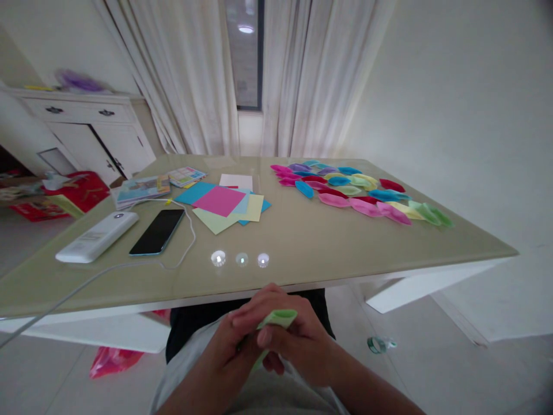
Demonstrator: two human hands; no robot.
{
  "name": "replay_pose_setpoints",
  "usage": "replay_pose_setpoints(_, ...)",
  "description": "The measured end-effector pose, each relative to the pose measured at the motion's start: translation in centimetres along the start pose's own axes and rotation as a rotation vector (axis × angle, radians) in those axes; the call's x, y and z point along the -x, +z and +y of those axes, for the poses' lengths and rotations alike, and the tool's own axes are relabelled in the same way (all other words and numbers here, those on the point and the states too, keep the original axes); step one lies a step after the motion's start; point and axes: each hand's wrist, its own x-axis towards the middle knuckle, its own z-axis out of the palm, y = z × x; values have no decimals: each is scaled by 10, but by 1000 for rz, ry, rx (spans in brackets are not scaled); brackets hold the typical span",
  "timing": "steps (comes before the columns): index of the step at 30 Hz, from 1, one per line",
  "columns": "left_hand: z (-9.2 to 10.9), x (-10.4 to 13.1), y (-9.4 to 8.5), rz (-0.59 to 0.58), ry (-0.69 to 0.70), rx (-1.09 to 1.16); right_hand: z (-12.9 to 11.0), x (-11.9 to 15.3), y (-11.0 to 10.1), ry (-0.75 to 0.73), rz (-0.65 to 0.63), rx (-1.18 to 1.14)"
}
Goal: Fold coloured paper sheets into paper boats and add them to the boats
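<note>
Close to my body, in front of the table's near edge, my left hand (231, 351) and my right hand (305, 337) are closed together around a folded light green paper (280, 316). Its upper end sticks out above the thumbs and a lower bit shows between the hands; the rest is hidden by fingers. On the table beyond, loose square sheets of coloured paper (221, 200) lie overlapped in pink, blue, pale green and cream. Many folded paper pieces (341, 199) in pink, red, blue, yellow and green are spread at the right.
A white power bank (97, 236), a black-screened phone (158, 231) and a white cable (190, 236) lie on the table's left side. Booklets (144, 189) lie behind them. A wall (458, 115) borders the right side; curtains (185, 75) hang behind the table (302, 253).
</note>
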Motion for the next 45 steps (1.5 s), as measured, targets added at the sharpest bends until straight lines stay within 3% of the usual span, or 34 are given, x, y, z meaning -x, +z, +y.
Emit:
replay_pose_setpoints(3, 0, 0, 3, -46, -75, 53, -7, 0, 0, -96, 45, 229)
replay_pose_setpoints(7, -3, 1, 7, -110, -178, 162, -12, -3, -4, -92, 203, 212)
replay_pose_setpoints(13, -9, 3, 9, -86, -222, 260, -13, -19, -15, -243, 400, 223)
replay_pose_setpoints(15, -15, 5, 7, -97, -209, 227, -15, -27, -28, -320, 523, 156)
replay_pose_setpoints(18, -29, 11, 1, -117, -241, 188, -24, -37, -53, -510, 854, 4)
replay_pose_setpoints(19, -34, 12, -2, -74, -258, 189, -27, -38, -59, -539, 914, 10)
replay_pose_setpoints(21, -40, 12, -7, 81, -248, 210, -30, -37, -63, -499, 875, 76)
replay_pose_setpoints(24, -37, 5, -9, 254, -144, 268, -22, -31, -48, -377, 648, 90)
replay_pose_setpoints(29, -24, -9, 5, 81, -220, 528, 1, -30, -20, -211, 414, 100)
replay_pose_setpoints(31, -24, -10, 10, 50, -236, 574, 3, -30, -20, -220, 396, 110)
replay_pose_setpoints(34, -24, -9, 10, 77, -196, 439, 0, -26, -25, -194, 402, 89)
replay_pose_setpoints(39, -20, -6, -1, 224, -149, 128, -3, -13, -38, -135, 411, 29)
replay_pose_setpoints(45, -18, -8, -17, 429, -53, 59, 5, -10, -44, -203, 464, 271)
